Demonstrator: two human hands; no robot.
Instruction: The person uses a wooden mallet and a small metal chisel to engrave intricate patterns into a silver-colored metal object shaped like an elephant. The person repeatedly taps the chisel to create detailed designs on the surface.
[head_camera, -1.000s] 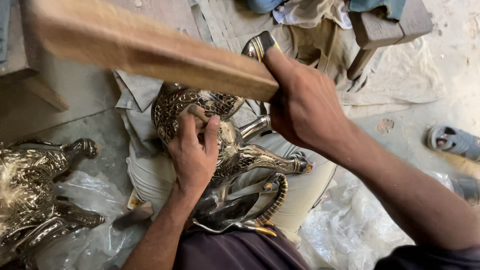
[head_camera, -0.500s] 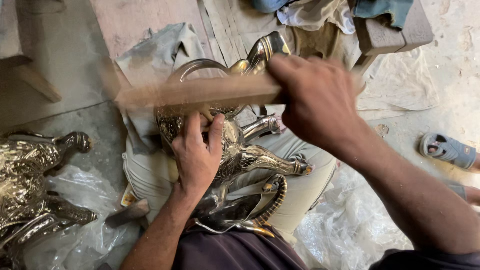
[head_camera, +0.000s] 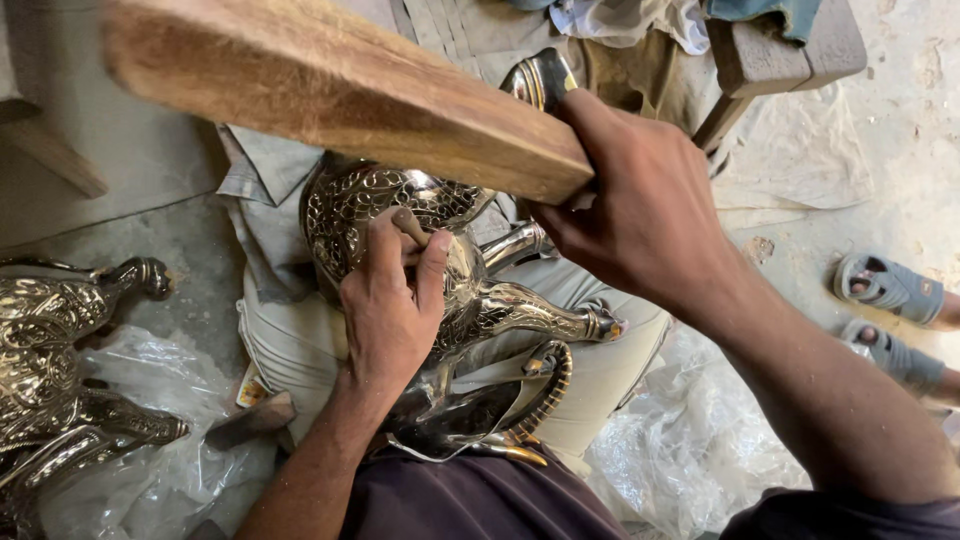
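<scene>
Brass figure (head_camera: 450, 290) on lap, above concrete floor (head_camera: 150, 250), plastic sheeting (head_camera: 130, 490)

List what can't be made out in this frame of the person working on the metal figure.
Head view only:
- Small tool under the left hand: fingers cover it, so its tip and kind are unclear.
- Metal figure: its top is hidden behind the wooden bat and the right hand.
- Wooden bat: its far end is cut off by the top edge.
- Second metal figure: cut off by the left edge.
</scene>
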